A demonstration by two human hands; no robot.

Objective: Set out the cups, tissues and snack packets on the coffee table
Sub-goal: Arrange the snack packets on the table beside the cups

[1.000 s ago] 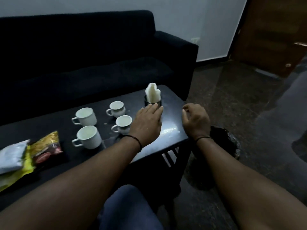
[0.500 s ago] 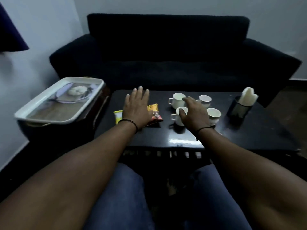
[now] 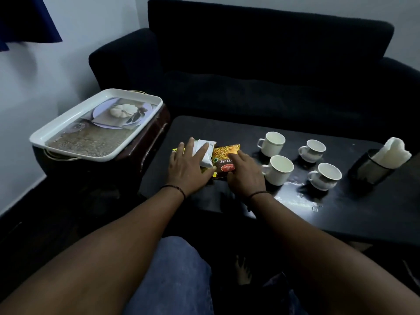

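Observation:
Three snack packets lie overlapped at the left end of the black coffee table (image 3: 295,208). My left hand (image 3: 188,165) holds the white packet (image 3: 207,154), fingers across its top and thumb at its near edge, above a yellow packet (image 3: 175,150). My right hand (image 3: 246,172) rests on the orange-and-brown mixture packet (image 3: 223,153), index finger stretched along it. Several white cups stand to the right: two larger ones (image 3: 273,142) (image 3: 280,169) and two smaller ones (image 3: 313,150) (image 3: 325,176). At the far right, a dark holder (image 3: 372,171) has white tissues (image 3: 392,151) sticking out.
A white serving tray (image 3: 68,135) with a printed picture sits on a dark side stool left of the table. A black sofa (image 3: 261,71) runs behind the table. My knee in blue jeans (image 3: 172,276) is below, and a wet sheen (image 3: 295,196) marks the table's near edge.
My view swung from the table's right end to its left end. Both hands moved left, away from the tissue holder and cups, and now lie on the snack packets.

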